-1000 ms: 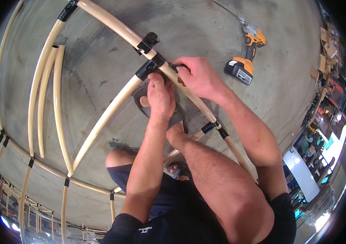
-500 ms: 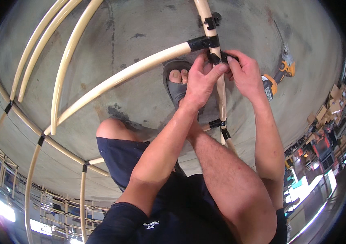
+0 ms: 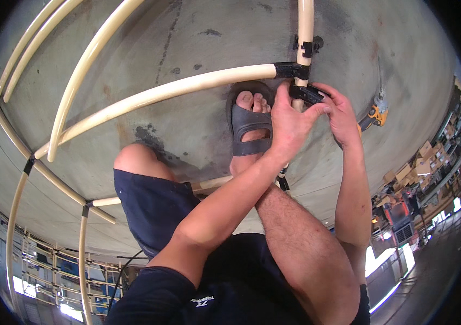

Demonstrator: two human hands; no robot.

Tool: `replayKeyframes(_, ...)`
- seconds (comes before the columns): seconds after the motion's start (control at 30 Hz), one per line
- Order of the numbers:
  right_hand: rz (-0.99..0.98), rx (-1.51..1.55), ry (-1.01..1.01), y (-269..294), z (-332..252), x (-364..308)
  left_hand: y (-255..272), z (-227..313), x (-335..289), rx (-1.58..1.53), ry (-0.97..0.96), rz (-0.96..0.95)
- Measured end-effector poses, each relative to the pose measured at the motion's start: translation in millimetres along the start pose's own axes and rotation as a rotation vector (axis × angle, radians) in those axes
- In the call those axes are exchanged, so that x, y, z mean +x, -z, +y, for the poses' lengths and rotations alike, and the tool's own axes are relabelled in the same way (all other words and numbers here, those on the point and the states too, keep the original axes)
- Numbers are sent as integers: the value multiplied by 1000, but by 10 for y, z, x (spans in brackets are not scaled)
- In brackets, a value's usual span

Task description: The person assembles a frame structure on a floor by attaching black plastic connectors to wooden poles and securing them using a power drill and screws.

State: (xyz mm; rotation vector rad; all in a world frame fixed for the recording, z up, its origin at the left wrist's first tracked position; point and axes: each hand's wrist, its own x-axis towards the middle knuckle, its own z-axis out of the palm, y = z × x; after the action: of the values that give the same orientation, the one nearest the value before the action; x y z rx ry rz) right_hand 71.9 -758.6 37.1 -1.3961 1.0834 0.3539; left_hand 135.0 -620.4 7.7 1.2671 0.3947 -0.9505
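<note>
A cream pipe (image 3: 306, 21) runs down between my hands. On it, just below another black joint (image 3: 291, 70) where a second cream pipe (image 3: 171, 89) branches off to the left, sits a black pipe joint (image 3: 309, 95) that sticks out to the right. My left hand (image 3: 293, 119) grips this lower joint from the left, its thumb reaching across under it. My right hand (image 3: 340, 116) closes on the joint's right end with thumb and fingers. A small black clip (image 3: 307, 50) sits higher on the pipe.
A yellow-and-black power tool (image 3: 374, 116) lies on the grey floor (image 3: 203, 49) to the right. My sandalled foot (image 3: 249, 127) rests beside the pipe. Loose cream pipes (image 3: 92, 51) and a jointed pipe frame (image 3: 60, 181) stand to the left. Cardboard boxes (image 3: 425, 162) are at the far right.
The view has shifted, with the pipe now more upright. The joint between my hands shows more plainly, its arm pointing right. My left thumb has swung down and right.
</note>
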Motion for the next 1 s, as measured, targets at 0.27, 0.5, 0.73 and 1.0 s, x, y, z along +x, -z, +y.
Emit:
replayKeyframes(0.27,-28,79,129,-303,-263,-179,103,9,-6,-77,37,-25)
replayKeyframes(0.5,25,41,71,-148,-191,-253,172,117,29,-121,91,-207)
replayKeyframes(0.73,20,-52,92,-250,-207,-375,115,175,77,307,-4,-184)
replayKeyframes(1.0,73,105,106,-148,-229,-300,278,78,2,-211,167,-224)
